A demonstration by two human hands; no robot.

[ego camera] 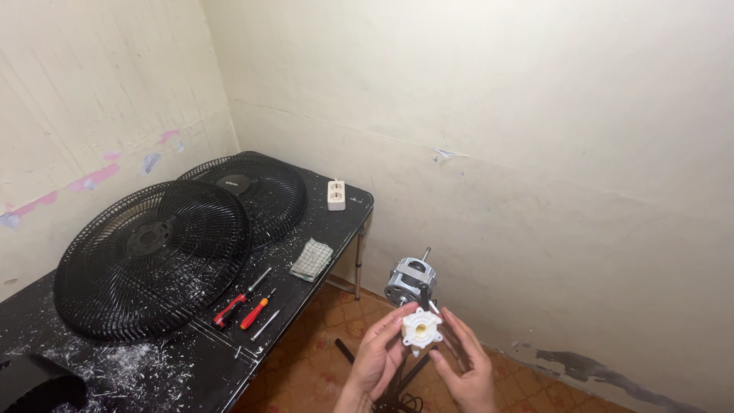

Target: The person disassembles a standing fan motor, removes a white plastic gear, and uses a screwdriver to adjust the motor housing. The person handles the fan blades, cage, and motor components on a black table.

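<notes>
My left hand point(380, 356) and my right hand point(466, 365) hold up a bare fan motor point(409, 281), silver with a shaft pointing up and away. A white plastic gear housing point(421, 327) sits on the motor's near end, between my fingertips. My left fingers pinch its left edge and my right fingers touch its right side. A dark stand and cable point(401, 386) hang below the motor, over the floor.
A black table point(191, 367) at left carries two black fan grilles point(153, 256) point(252, 187), two red-handled screwdrivers point(243, 302), a thin metal tool, a checked cloth point(312, 258), a white power strip point(336, 194) and white debris. A black part point(34, 386) sits at lower left. Walls close in behind.
</notes>
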